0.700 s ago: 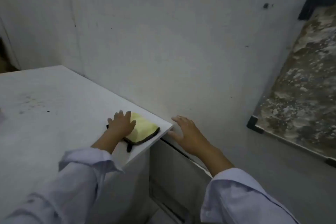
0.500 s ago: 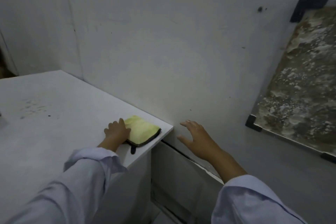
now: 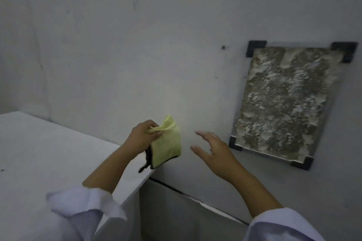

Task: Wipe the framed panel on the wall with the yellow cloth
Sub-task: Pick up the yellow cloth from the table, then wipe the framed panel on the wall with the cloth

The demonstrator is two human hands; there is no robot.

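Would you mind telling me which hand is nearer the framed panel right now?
The right hand, open just left of the framed panel's lower corner. The left hand holds the yellow cloth farther left.

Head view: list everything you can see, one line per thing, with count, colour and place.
yellow cloth: one, yellow with dark edging, held up over the counter's corner
framed panel: one, mottled brown and white, on the wall at right
corner brackets: four, black, at the panel's corners
counter: one, white, lower left
wall: one, pale grey, behind everything
sleeves: two, white, bottom edge
left hand: one, fingers pinching the cloth
right hand: one, open, empty, between cloth and panel
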